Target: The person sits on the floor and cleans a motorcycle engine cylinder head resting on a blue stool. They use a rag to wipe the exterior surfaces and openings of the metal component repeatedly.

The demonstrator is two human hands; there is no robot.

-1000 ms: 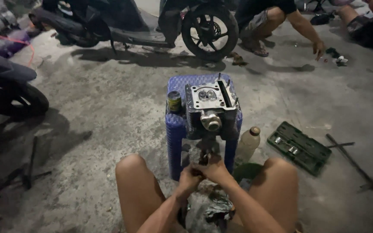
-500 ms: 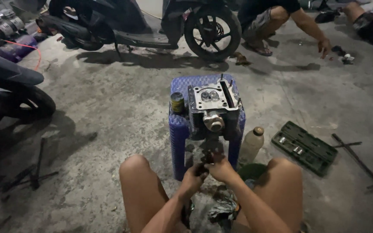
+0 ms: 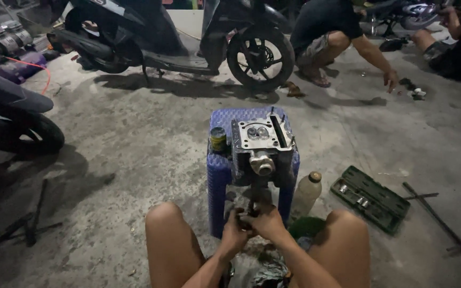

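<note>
A grey metal engine cylinder head (image 3: 261, 143) rests on a blue plastic stool (image 3: 221, 170) in front of my knees. A small yellow-and-dark tin (image 3: 218, 138) stands on the stool's left side. My left hand (image 3: 235, 231) and my right hand (image 3: 266, 221) are pressed together low in front of the stool, both closed around a small dark part (image 3: 252, 208) that is mostly hidden by my fingers. Rags and metal bits (image 3: 262, 266) lie on the floor between my legs.
A plastic bottle (image 3: 306, 193) stands right of the stool, beside a green open socket case (image 3: 370, 198) and a cross wrench (image 3: 439, 220). Scooters (image 3: 177, 37) are parked behind; a dark motorbike (image 3: 12, 120) stands left. Two people (image 3: 342, 42) crouch at the back right.
The view has shifted slightly, with the stool now a little lower in frame. My hands stay together on the small part below the cylinder head.
</note>
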